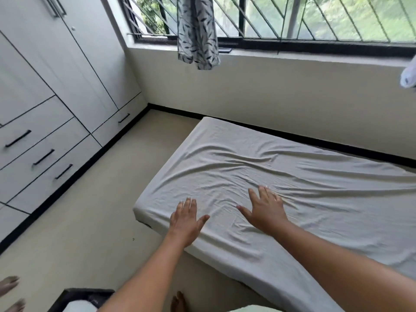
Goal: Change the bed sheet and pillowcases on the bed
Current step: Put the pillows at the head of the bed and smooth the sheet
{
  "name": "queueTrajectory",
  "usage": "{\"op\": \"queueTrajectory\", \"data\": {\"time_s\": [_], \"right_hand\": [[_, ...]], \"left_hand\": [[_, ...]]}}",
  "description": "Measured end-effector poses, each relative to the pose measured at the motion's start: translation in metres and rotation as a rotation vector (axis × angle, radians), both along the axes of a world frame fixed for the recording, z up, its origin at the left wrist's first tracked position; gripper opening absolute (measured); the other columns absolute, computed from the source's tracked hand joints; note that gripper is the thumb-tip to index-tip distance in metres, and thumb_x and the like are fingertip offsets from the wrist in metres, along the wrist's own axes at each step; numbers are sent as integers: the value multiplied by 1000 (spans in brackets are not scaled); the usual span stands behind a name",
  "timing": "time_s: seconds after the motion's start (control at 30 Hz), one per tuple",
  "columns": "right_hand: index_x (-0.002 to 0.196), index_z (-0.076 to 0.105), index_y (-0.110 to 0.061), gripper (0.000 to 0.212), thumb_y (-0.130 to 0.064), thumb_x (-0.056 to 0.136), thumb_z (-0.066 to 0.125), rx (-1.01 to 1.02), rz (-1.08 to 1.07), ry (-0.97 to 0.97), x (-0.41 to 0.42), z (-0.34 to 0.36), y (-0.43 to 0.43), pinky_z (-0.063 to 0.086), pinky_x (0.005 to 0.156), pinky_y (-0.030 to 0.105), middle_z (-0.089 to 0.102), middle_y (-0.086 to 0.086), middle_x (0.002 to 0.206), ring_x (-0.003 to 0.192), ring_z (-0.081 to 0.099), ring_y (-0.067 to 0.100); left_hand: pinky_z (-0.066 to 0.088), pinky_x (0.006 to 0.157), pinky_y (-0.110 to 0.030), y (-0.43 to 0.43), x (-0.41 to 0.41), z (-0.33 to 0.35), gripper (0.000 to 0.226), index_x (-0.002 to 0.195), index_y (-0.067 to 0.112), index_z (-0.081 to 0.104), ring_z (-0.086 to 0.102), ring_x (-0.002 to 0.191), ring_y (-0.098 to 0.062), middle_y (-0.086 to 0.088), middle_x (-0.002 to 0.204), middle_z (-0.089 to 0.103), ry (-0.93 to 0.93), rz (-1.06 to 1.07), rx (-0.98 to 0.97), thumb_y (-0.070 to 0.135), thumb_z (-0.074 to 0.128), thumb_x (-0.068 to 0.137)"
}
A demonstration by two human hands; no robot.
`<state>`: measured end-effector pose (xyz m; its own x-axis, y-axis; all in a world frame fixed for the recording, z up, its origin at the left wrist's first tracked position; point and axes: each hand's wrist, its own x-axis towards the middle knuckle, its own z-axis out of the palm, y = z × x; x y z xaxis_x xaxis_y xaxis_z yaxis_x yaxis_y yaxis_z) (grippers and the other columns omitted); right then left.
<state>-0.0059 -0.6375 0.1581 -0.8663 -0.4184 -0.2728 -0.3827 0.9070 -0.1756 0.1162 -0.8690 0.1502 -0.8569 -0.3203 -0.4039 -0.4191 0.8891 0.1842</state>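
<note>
A low bed (157, 224) stands on the floor along the wall under the window, covered by a pale grey sheet (315, 188) full of wrinkles. My left hand (185, 221) lies flat near the bed's near corner, fingers apart, holding nothing. A little further in, my right hand (265, 210) rests palm down on the creased sheet with spread fingers. No pillow or pillowcase is in sight.
White wardrobes and drawers (45, 131) fill the left wall. A leaf-print curtain (198, 32) hangs at the barred window. A dark basket (76, 300) with white cloth sits at the bottom edge. Another person's toes (10, 287) show bottom left. Beige floor (90, 221) lies between bed and drawers.
</note>
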Motion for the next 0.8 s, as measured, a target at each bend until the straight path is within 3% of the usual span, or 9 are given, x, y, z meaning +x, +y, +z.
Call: {"op": "queueTrajectory", "data": {"time_s": [0.23,0.3,0.4,0.67,0.8], "right_hand": [[160,23,-23,84,-77,95,25,-24,-151,-94,15,2,-161,19,121,52,17,13,168,156,13,29],[160,23,-23,83,-75,96,26,-29,-162,-91,23,2,-199,19,121,51,18,14,168,156,14,29],[160,22,-24,81,-74,97,27,-7,-129,-92,31,5,-242,18,122,51,16,14,168,156,13,29],[161,17,-25,80,-72,98,26,-13,-176,-93,0,-1,-310,16,122,51,13,13,169,157,11,29],[161,18,-24,78,-71,99,24,-38,-242,-103,-36,-15,-347,16,122,52,14,15,169,157,11,30]], "left_hand": [[8,124,-46,-160,13,-1,105,161,17,1,-7,155,-25,-4,169,-5,-11,18,51,81,1,77],[7,124,-46,-200,16,1,110,161,17,2,-6,155,-26,-4,169,-5,-18,17,54,82,-2,73],[7,124,-45,-243,19,3,99,161,17,1,-7,155,-25,-4,169,-6,-37,-7,40,78,3,83],[7,124,-45,-311,-23,-2,137,161,20,-4,-12,155,-22,1,169,-12,-25,-115,48,92,-30,48],[7,124,-45,-351,-68,2,139,161,21,-3,-10,155,-22,3,169,-12,-22,-195,-14,92,-34,46]]}}
